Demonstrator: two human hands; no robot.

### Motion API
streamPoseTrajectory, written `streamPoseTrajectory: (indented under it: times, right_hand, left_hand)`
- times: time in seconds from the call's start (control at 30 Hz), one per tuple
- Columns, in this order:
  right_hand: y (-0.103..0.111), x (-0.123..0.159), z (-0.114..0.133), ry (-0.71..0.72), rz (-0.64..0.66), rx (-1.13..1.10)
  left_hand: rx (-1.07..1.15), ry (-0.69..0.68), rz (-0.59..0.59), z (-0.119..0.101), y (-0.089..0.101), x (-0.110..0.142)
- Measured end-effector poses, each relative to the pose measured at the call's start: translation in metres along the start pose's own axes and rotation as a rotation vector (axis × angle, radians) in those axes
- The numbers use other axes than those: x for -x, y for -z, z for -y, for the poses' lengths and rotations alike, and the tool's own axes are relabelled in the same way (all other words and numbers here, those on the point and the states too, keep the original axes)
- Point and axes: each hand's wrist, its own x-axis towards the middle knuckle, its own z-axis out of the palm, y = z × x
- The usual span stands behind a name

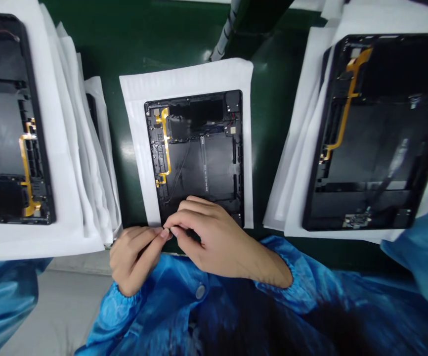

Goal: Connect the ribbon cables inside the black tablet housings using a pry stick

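An opened black tablet [199, 158] with a yellow flex cable [166, 148] lies on a white foam sheet [184, 79] in the middle of the green bench. My left hand [134, 257] and my right hand [214, 237] meet at the tablet's near left corner. Both pinch with fingertips together on something too small to make out. My right hand covers the tablet's near edge. Both arms wear blue sleeves.
A second opened tablet [380, 133] rests on stacked white sheets at the right. A third tablet [6, 123] lies on a pile of foam sheets [84, 163] at the left. A grey wrapped cable [223, 34] hangs at the back. The green bench surface [125, 44] shows between the piles.
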Motion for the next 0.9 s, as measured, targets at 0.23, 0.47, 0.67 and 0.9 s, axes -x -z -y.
streamPoseTrajectory:
  times: [0.23, 0.47, 0.67, 0.9]
  right_hand:
    - [-0.0003, -0.0009, -0.0014, 0.018, 0.017, 0.026]
    - [0.001, 0.0001, 0.0006, 0.021, 0.027, 0.038]
    - [0.0008, 0.0013, -0.0003, 0.042, 0.067, 0.053]
    - [0.0004, 0.0013, -0.0001, 0.039, 0.061, 0.037]
  left_hand:
    - [-0.009, -0.077, -0.034, 0.0037, -0.0054, -0.0058]
    - [0.013, -0.055, -0.003, 0.0028, -0.0027, -0.006]
    - [0.037, -0.063, 0.003, 0.0027, -0.0018, -0.0062]
    - [0.086, -0.05, -0.022, 0.0018, -0.0024, -0.0082]
